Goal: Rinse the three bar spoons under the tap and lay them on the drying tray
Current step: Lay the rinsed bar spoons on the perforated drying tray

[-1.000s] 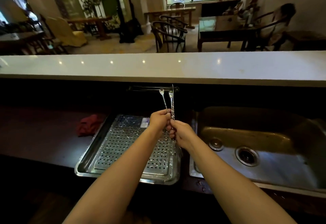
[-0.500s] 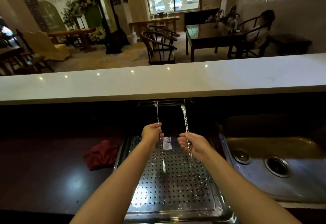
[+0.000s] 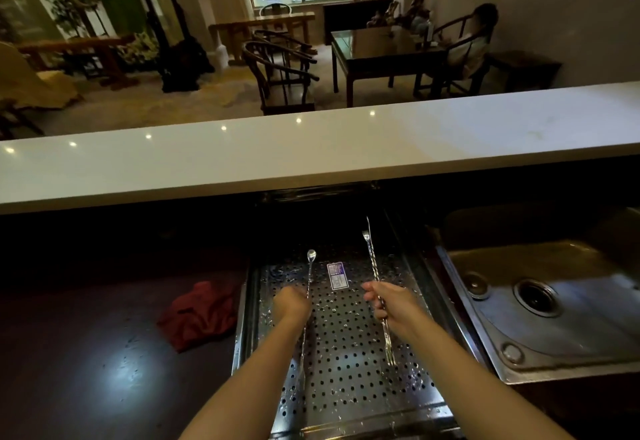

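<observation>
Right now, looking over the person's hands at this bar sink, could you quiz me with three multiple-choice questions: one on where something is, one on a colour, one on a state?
1. Where does the crumpled cloth lie?
A. On the dark counter, left of the drying tray
B. Inside the sink
C. On the white bar top

2. What colour is that cloth?
A. Blue
B. Red
C. White

3. What is the left hand doing?
A. Resting open on the counter
B. Wringing the cloth
C. Holding a bar spoon over the tray

Answers:
1. A, it sits on the dark surface beside the tray's left rim.
2. B, it shows dark red.
3. C, its fingers close on the left bar spoon, bowl pointing away; the right hand grips the other spoons likewise.
</observation>
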`<state>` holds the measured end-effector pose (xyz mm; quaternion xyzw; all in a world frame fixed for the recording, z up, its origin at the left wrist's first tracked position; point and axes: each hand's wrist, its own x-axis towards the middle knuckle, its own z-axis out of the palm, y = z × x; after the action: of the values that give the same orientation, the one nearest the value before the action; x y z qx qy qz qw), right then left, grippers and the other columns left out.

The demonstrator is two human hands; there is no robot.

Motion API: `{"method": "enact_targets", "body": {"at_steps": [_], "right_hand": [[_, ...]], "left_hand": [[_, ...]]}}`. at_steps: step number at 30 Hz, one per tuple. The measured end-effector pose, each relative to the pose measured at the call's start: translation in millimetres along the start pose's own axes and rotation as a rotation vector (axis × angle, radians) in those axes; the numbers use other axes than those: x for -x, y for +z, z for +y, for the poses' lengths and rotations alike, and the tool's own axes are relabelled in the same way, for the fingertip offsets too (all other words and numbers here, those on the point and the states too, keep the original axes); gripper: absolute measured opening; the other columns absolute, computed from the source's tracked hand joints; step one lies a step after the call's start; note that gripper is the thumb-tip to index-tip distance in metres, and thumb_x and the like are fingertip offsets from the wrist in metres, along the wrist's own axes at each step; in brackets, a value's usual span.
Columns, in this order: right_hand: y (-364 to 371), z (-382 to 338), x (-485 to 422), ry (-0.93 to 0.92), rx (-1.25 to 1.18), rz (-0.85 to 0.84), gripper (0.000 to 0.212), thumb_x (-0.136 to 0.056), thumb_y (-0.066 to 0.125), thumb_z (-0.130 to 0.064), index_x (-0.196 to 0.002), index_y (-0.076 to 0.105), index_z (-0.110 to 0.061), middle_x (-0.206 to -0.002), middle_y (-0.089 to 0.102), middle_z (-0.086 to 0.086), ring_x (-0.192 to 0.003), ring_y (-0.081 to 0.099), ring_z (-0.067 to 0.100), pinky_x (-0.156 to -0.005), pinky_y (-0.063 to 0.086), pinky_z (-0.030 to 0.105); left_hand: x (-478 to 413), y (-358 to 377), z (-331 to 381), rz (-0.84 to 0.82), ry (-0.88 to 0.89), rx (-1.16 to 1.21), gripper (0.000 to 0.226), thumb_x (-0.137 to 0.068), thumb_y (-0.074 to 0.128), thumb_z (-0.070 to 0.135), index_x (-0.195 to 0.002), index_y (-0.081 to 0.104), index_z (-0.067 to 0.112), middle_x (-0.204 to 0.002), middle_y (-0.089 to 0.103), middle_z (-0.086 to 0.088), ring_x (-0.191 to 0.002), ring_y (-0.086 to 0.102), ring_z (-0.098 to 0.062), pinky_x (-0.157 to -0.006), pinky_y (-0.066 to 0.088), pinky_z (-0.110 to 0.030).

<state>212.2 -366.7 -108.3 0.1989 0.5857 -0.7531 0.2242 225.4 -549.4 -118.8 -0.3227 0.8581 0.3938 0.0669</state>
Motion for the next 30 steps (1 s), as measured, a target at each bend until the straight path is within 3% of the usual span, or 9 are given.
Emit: {"method": "enact_targets", "body": {"at_steps": [6, 9, 14, 17, 21, 23, 26, 28, 30], "right_hand": [[11.0, 16.4, 5.9, 0.033, 0.007, -0.027, 0.022, -0.096, 0.044, -0.007, -0.104, 0.061, 0.005, -0.071, 0.053, 0.006, -0.050, 0.037, 0.007, -0.031, 0.031, 0.010], [16.6, 21.8, 11.3, 0.047, 0.022, -0.043, 0.018, -0.094, 0.048, -0.008, -0.099, 0.064, -0.002, -0.071, 0.053, 0.005, -0.046, 0.039, 0.005, -0.031, 0.032, 0.009], [27.2, 26.5, 16.2, 0.040, -0.004, -0.075, 0.020, -0.096, 0.046, -0.008, -0.102, 0.064, -0.001, -0.068, 0.052, 0.004, -0.037, 0.040, 0.001, -0.032, 0.033, 0.009], [36.2, 27.1, 18.2, 0.032, -0.016, -0.083, 0.021, -0.095, 0.047, -0.008, -0.104, 0.064, 0.002, -0.066, 0.052, 0.003, -0.034, 0.040, 0.001, -0.032, 0.032, 0.009], [50.0, 27.7, 22.7, 0.037, -0.023, -0.123, 0.021, -0.095, 0.048, -0.010, -0.102, 0.065, 0.001, -0.063, 0.053, 0.002, -0.034, 0.039, 0.001, -0.031, 0.031, 0.010], [55.1, 27.7, 26.1, 0.044, -0.040, -0.161, 0.020, -0.095, 0.049, -0.011, -0.100, 0.066, 0.000, -0.060, 0.053, 0.001, -0.034, 0.039, 0.002, -0.031, 0.030, 0.011], [58.3, 25.5, 31.4, 0.042, -0.073, -0.220, 0.019, -0.095, 0.050, -0.013, -0.091, 0.067, -0.004, -0.057, 0.054, 0.000, -0.036, 0.039, 0.003, -0.030, 0.029, 0.012], [56.4, 22.4, 33.7, 0.030, -0.082, -0.237, 0.020, -0.095, 0.049, -0.013, -0.090, 0.067, -0.005, -0.055, 0.053, -0.001, -0.037, 0.039, 0.002, -0.030, 0.028, 0.012], [51.5, 19.4, 35.9, -0.001, -0.048, -0.230, 0.021, -0.095, 0.049, -0.014, -0.092, 0.069, -0.008, -0.055, 0.053, -0.002, -0.039, 0.039, 0.002, -0.031, 0.029, 0.012]], "left_hand": [[-1.6, 3.8, -12.1, -0.026, 0.011, -0.094, 0.015, -0.089, 0.054, 0.005, -0.077, 0.061, 0.009, -0.079, 0.062, -0.008, -0.072, 0.057, -0.021, -0.063, 0.045, -0.028], [-1.7, 2.9, -14.8, -0.020, 0.060, -0.133, 0.027, -0.087, 0.057, 0.005, -0.063, 0.050, 0.014, -0.065, 0.053, -0.002, -0.068, 0.055, -0.020, -0.063, 0.045, -0.027], [0.5, -3.5, -17.0, -0.044, 0.118, -0.143, 0.007, -0.089, 0.056, 0.009, -0.083, 0.060, 0.009, -0.074, 0.059, -0.004, -0.071, 0.059, -0.020, -0.066, 0.050, -0.029], [2.1, -10.2, -11.8, -0.011, 0.162, -0.088, 0.016, -0.092, 0.054, 0.024, -0.091, 0.065, 0.012, -0.078, 0.063, -0.006, -0.063, 0.052, -0.016, -0.060, 0.042, -0.025], [9.2, -18.4, 14.7, -0.065, 0.196, 0.199, 0.030, -0.092, 0.054, 0.031, -0.106, 0.066, 0.007, -0.099, 0.069, -0.010, -0.084, 0.060, -0.020, -0.076, 0.048, -0.028], [14.7, -19.4, 29.4, -0.188, 0.187, 0.324, 0.032, -0.091, 0.055, 0.031, -0.101, 0.067, 0.004, -0.090, 0.067, -0.010, -0.082, 0.063, -0.024, -0.073, 0.053, -0.030], [23.8, -16.7, 41.9, -0.323, 0.183, 0.450, 0.027, -0.092, 0.056, 0.024, -0.072, 0.064, 0.007, -0.067, 0.058, -0.005, -0.051, 0.047, -0.015, -0.043, 0.041, -0.018], [25.5, -13.8, 43.8, -0.312, 0.165, 0.542, 0.030, -0.090, 0.058, 0.016, -0.061, 0.059, 0.010, -0.062, 0.055, -0.005, -0.045, 0.041, -0.014, -0.041, 0.036, -0.020], [27.2, -12.2, 44.7, -0.306, 0.150, 0.621, 0.029, -0.088, 0.060, 0.011, -0.059, 0.059, 0.010, -0.064, 0.058, -0.006, -0.047, 0.046, -0.016, -0.046, 0.042, -0.024]]}}
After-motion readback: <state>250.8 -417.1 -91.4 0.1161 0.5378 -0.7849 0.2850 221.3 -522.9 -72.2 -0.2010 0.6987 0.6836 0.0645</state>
